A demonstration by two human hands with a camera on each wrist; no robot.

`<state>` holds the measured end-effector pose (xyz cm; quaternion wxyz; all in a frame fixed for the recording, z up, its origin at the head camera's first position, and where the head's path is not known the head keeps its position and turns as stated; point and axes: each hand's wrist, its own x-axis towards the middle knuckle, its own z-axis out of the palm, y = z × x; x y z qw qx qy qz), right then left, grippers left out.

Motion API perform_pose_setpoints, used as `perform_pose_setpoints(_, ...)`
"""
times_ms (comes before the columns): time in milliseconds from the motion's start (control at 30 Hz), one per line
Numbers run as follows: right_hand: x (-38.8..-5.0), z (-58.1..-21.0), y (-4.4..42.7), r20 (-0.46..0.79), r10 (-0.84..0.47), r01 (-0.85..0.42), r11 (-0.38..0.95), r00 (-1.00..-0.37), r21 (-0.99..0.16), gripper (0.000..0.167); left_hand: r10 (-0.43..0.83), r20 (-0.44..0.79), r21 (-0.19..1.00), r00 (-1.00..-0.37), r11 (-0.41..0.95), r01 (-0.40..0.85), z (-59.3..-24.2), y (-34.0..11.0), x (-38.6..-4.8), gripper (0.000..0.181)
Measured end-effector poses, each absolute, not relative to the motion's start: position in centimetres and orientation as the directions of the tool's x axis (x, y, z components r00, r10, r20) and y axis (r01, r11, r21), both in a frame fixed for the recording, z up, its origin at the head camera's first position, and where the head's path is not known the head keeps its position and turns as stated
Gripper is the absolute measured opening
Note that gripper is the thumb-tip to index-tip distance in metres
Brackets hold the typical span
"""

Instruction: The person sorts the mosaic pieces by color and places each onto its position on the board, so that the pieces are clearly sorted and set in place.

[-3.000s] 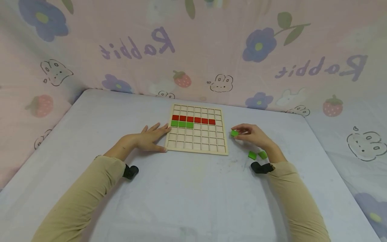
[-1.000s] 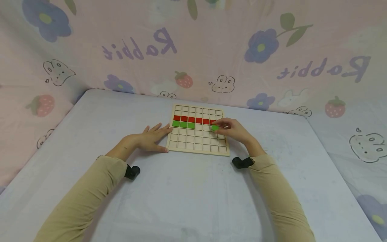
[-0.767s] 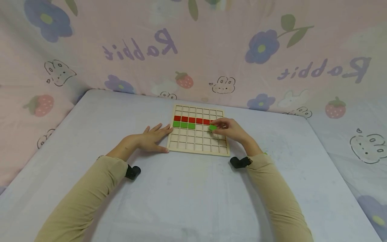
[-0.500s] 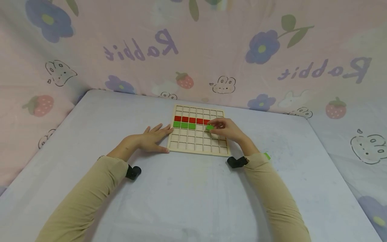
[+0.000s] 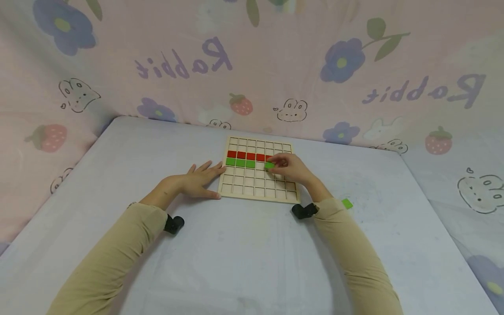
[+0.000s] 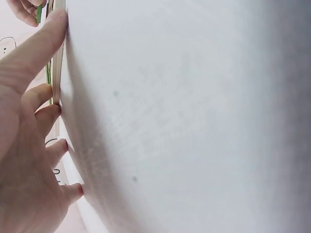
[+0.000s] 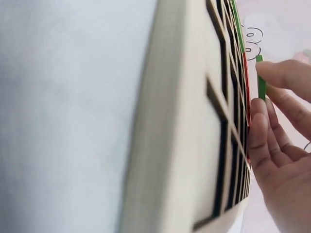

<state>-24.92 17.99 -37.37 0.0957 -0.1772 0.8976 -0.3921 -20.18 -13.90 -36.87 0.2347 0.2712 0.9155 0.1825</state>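
A light wooden grid board (image 5: 249, 189) lies flat on the white table. Across it runs a row of red square tiles (image 5: 250, 156), and three green tiles (image 5: 240, 163) fill the left end of the row nearer the person. My right hand (image 5: 293, 168) pinches another green tile (image 7: 261, 80) between thumb and fingers, held just above the board to the right of that green row. Spread at the board's left edge, my left hand (image 5: 197, 181) touches its frame with thumb and fingertips; in the left wrist view the fingers (image 6: 56, 150) lie along the edge.
One loose green tile (image 5: 347, 204) lies on the table beside the right sleeve (image 5: 346, 245), which may hide another. Black wrist cameras sit on both wrists. A printed cloth (image 5: 252, 65) hangs behind the table.
From the right of the board, my right hand has carried the green tile leftward over it, close to the placed green tiles. My left hand has stayed at the board's edge.
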Motion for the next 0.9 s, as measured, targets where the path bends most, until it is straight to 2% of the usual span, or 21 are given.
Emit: perform_pose_setpoints(900,-25.4,-36.9,15.8,-0.074,-0.371,-0.232,0.711,-0.926,-0.664,0.033,0.579,-0.335,0.453,-0.744,0.791,0.412,-36.9,-13.8,-20.2,0.090)
